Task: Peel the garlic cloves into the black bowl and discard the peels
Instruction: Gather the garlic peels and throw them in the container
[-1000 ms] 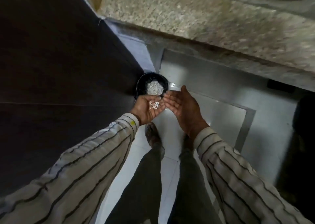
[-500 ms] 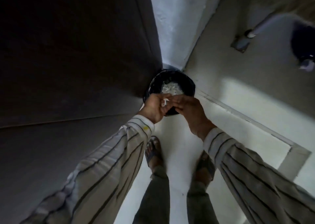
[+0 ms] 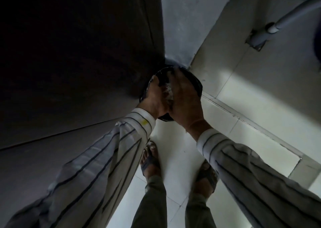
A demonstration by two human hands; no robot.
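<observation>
Both hands are hovering together over the black bin (image 3: pixel 196 87) in the floor corner, seemingly so peels land inside; the left hand (image 3: pixel 154 99) and right hand (image 3: pixel 185 99) are lying palm to palm, fingers fairly straight; pale garlic peels (image 3: pixel 168 93) are showing between them.

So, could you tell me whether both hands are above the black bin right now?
Yes, the left hand and the right hand are side by side over the black bin.

Blurred hands (image 3: pixel 171 97) over most of the black bin (image 3: pixel 197 85); pale peels (image 3: pixel 167 93) barely discernible.
</observation>
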